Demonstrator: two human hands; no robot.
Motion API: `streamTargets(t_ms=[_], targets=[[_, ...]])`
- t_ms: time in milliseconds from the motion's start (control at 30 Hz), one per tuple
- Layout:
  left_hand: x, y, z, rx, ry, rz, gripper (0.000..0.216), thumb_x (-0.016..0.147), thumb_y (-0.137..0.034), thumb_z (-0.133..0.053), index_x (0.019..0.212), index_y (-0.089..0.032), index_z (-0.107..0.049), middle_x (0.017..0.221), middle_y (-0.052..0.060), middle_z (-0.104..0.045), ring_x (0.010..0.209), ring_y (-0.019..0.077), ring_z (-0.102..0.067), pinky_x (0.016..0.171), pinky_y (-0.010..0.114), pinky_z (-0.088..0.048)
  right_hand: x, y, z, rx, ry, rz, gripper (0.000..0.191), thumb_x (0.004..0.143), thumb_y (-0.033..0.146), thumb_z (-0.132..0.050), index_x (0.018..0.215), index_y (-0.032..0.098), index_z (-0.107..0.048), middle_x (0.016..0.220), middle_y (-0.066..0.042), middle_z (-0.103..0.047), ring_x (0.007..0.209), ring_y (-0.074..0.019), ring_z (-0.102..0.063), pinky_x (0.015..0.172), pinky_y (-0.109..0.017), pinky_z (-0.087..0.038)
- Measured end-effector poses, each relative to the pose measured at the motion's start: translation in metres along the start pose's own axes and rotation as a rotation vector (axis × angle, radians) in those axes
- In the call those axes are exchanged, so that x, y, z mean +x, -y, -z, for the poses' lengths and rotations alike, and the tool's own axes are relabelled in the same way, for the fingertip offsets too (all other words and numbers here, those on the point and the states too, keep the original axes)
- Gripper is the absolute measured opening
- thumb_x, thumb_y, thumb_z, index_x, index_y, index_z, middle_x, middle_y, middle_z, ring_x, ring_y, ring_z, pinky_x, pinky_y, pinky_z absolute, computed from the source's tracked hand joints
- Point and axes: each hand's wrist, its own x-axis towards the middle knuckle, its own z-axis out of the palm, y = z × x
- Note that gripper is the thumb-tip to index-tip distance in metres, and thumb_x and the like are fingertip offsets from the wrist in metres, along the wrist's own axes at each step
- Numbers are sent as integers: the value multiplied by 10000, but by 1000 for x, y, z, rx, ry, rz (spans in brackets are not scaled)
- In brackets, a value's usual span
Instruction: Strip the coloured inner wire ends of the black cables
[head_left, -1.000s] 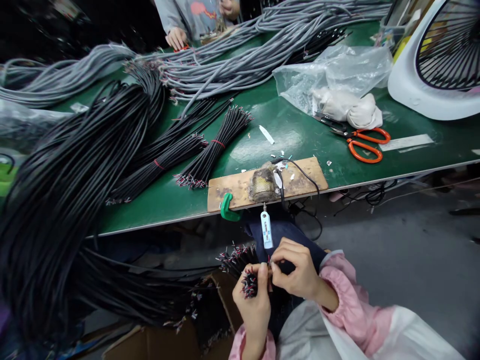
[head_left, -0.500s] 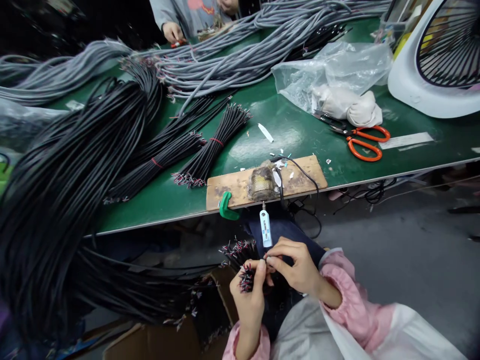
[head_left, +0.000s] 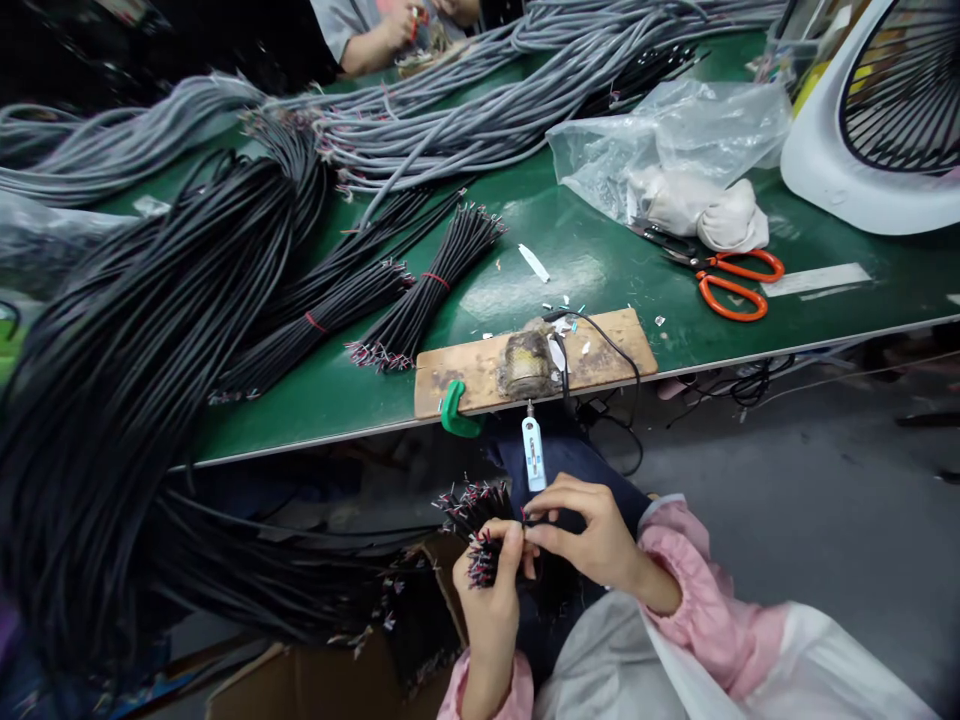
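Note:
Below the table edge, my left hand (head_left: 491,590) is wrapped round a bunch of black cables (head_left: 480,555) whose stripped red and white wire ends stick up. My right hand (head_left: 589,535) pinches one cable end at the top of that bunch, fingertips against my left thumb. Just above both hands hangs a small light-blue tool (head_left: 532,455) from a wooden board (head_left: 600,360) clamped to the green table (head_left: 337,400) by a green clamp (head_left: 456,412). More black cable ends (head_left: 469,500) fan out to the left of my hands.
Large piles of black cables (head_left: 150,330) and grey cables (head_left: 465,110) cover the table. Tied black bundles (head_left: 427,290), orange scissors (head_left: 731,285), a plastic bag (head_left: 675,150) and a white fan (head_left: 877,110) lie beyond. Another person's hand (head_left: 397,25) works at the far edge. A cardboard box (head_left: 322,680) sits below.
Both my hands have risen slightly with the cable bunch, towards the hanging blue tool. The other person's hand at the far edge has shifted right.

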Motion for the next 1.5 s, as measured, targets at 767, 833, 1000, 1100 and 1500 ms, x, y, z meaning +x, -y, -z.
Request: streamTargets(t_ms=[767,833,1000,1100,1500], targets=[[27,-51,-17,57,75,-350,124,795,-218,-790,698,-214,-713,712,-15,-660,671,145,-602,638,224,-495,74,16,-2,629,61,-366,596,782,703,-687,635,125,-702,574,5,-551,507,-91,-450,484,-219,-348],[29,-49,-19,62,84,-354,121,801,-201,-782,703,-218,-713,715,-21,-663,676,140,-606,647,216,-496,72,14,-4,674,69,-365,580,811,679,-676,662,119,-716,578,7,-544,508,-88,-449,480,-212,-348],[33,-46,-22,70,113,-370,127,791,-168,-778,694,-212,-711,703,-20,-666,681,148,-610,662,228,-504,70,10,-5,691,73,-366,568,838,655,-665,699,107,-725,576,8,-542,498,-85,-447,477,-210,-346],[32,-47,-22,75,112,-362,130,784,-171,-784,682,-207,-711,692,-15,-663,664,153,-607,642,237,-503,70,9,-4,698,77,-363,558,852,641,-661,705,106,-727,582,6,-550,500,-82,-455,485,-205,-358],[36,-48,-21,97,141,-367,132,792,-140,-767,703,-219,-710,712,-28,-674,671,143,-617,650,222,-506,64,15,5,581,151,-427,609,742,719,-709,612,136,-592,562,32,-514,517,-78,-421,513,-222,-334]])
